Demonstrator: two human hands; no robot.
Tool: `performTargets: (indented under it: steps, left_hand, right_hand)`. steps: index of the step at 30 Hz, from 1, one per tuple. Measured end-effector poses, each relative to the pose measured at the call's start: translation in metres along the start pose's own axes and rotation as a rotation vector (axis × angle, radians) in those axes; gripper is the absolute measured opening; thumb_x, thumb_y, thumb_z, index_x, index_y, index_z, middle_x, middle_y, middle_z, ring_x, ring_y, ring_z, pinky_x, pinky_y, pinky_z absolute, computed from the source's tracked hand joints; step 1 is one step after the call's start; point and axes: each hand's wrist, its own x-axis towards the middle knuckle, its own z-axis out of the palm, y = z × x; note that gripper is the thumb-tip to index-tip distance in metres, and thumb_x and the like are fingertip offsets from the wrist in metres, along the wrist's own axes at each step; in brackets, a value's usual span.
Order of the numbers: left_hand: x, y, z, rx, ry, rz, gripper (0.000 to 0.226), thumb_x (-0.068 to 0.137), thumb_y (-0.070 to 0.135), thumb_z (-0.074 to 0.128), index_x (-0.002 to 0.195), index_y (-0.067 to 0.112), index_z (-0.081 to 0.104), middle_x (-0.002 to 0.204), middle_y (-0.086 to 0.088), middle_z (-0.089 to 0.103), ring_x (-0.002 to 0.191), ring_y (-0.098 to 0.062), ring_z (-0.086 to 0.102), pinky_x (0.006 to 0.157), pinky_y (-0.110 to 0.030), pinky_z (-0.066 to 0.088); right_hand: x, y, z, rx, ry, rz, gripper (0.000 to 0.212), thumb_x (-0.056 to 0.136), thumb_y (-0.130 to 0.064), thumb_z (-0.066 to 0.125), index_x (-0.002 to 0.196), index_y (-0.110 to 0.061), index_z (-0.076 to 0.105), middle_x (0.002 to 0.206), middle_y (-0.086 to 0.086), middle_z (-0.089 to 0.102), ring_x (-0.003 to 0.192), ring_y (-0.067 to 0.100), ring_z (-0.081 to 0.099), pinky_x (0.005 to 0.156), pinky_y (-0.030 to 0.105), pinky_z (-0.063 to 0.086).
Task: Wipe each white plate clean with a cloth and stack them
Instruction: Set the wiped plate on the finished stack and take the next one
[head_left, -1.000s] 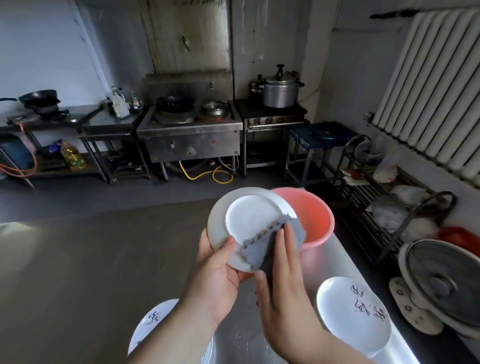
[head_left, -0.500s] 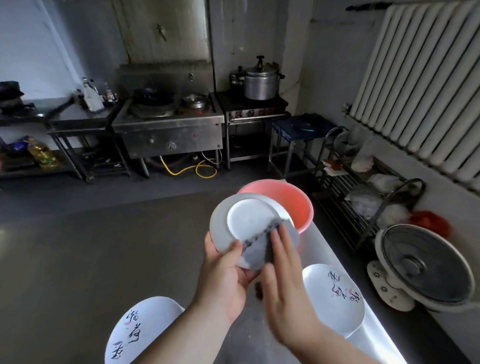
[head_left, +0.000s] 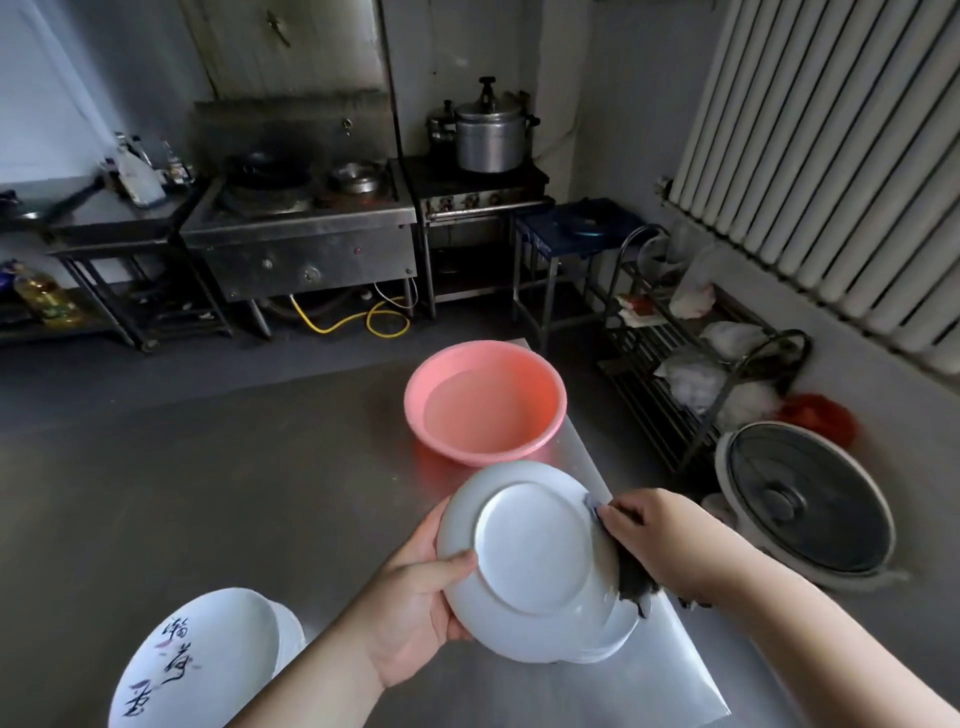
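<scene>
Lettered plate stack (head_left: 202, 660) sits at table's (head_left: 208, 499) near-left edge. White plate (head_left: 535, 561), underside up, is gripped at its left rim by left hand (head_left: 415, 603). Dark cloth (head_left: 631, 577) is pinched against right rim by right hand (head_left: 670, 540). Pink basin (head_left: 485, 400) lies beyond.

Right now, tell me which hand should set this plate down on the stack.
Left, probably. The left hand already grips the plate by its near-left rim, thumb on its upturned underside. The right hand is busy holding the cloth against the plate's right edge, over the stack beneath.
</scene>
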Motion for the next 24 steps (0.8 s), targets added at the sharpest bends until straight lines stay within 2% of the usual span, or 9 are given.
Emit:
performTargets:
  steps: [2,5,7,10,13,16,20,22,24]
  left_hand:
    - [0.012,-0.017,0.009,0.014,0.005,-0.070,0.067,0.087,0.022,0.072,0.148,0.044,0.053,0.148,-0.010,0.060,0.123,-0.035,0.064,0.075,-0.043,0.057]
    - [0.030,-0.045,0.023,0.073,0.062,-0.155,0.063,0.087,0.022,0.072,0.145,0.041,0.056,0.144,-0.011,0.063,0.119,-0.037,0.066,0.074,-0.043,0.056]
    - [0.041,-0.062,0.034,0.143,0.153,-0.179,0.052,0.094,0.017,0.069,0.142,0.036,0.058,0.137,-0.008,0.069,0.118,-0.036,0.069,0.076,-0.047,0.058]
    - [0.059,-0.077,0.053,0.190,0.327,-0.150,0.047,0.094,0.022,0.071,0.138,0.028,0.059,0.135,-0.003,0.070,0.125,-0.027,0.067,0.100,-0.047,0.052]
    - [0.077,-0.076,0.073,0.136,0.482,-0.058,0.042,0.096,0.054,0.063,0.133,0.034,0.061,0.142,0.011,0.065,0.135,-0.006,0.057,0.122,-0.040,0.035]
    - [0.088,-0.073,0.075,0.131,0.459,-0.054,0.043,0.087,0.081,0.051,0.101,0.051,0.079,0.108,0.040,0.070,0.105,0.027,0.058,0.106,-0.026,0.035]
    - [0.093,-0.079,0.070,0.372,0.449,-0.265,0.053,0.099,0.061,0.061,0.145,0.034,0.057,0.143,0.018,0.062,0.135,-0.002,0.055,0.114,-0.038,0.042]
    - [0.094,-0.084,0.068,0.641,0.429,-0.288,0.044,0.096,0.043,0.058,0.138,0.032,0.054,0.133,0.013,0.067,0.119,-0.007,0.063,0.094,-0.033,0.051]
    - [0.097,-0.089,0.066,0.834,0.392,-0.325,0.033,0.094,0.030,0.047,0.126,0.029,0.056,0.117,0.005,0.069,0.088,-0.010,0.070,0.066,-0.029,0.055]
  right_hand:
    - [-0.001,0.027,0.002,0.062,-0.147,0.088,0.061,0.091,-0.076,0.032,0.085,-0.023,0.061,0.070,0.004,0.073,0.060,0.031,0.066,0.064,0.045,0.060]
    - [-0.001,0.063,0.007,0.121,-0.315,0.170,0.065,0.101,-0.064,0.032,0.088,-0.006,0.059,0.083,0.014,0.076,0.052,0.017,0.057,0.045,0.020,0.045]
    - [0.000,0.081,0.011,0.204,-0.369,0.229,0.071,0.105,-0.058,0.030,0.090,0.000,0.066,0.088,0.021,0.076,0.053,0.018,0.056,0.046,0.020,0.041]
    - [0.004,0.100,0.009,0.346,-0.321,0.294,0.082,0.107,-0.064,0.023,0.091,-0.003,0.075,0.092,0.021,0.077,0.058,0.018,0.057,0.056,0.026,0.042]
    - [0.013,0.111,0.001,0.538,-0.419,0.286,0.096,0.102,-0.073,0.012,0.091,-0.001,0.074,0.083,0.014,0.079,0.050,0.023,0.055,0.044,0.025,0.038]
    - [0.023,0.118,0.000,0.697,-0.344,0.186,0.068,0.107,-0.062,0.023,0.095,-0.007,0.060,0.078,0.014,0.078,0.049,0.026,0.051,0.042,0.025,0.032]
    - [0.036,0.131,0.014,0.609,-0.176,0.072,0.024,0.107,-0.046,0.047,0.098,-0.024,0.053,0.068,-0.002,0.069,0.048,0.029,0.060,0.043,0.034,0.040]
    - [0.041,0.134,0.021,0.531,-0.188,0.024,0.004,0.107,-0.039,0.046,0.108,-0.036,0.048,0.087,-0.014,0.070,0.049,0.026,0.065,0.039,0.032,0.042]
    - [0.046,0.135,0.029,0.445,-0.212,0.009,0.014,0.106,-0.033,0.045,0.115,-0.043,0.047,0.099,-0.013,0.069,0.053,0.023,0.068,0.039,0.031,0.045]
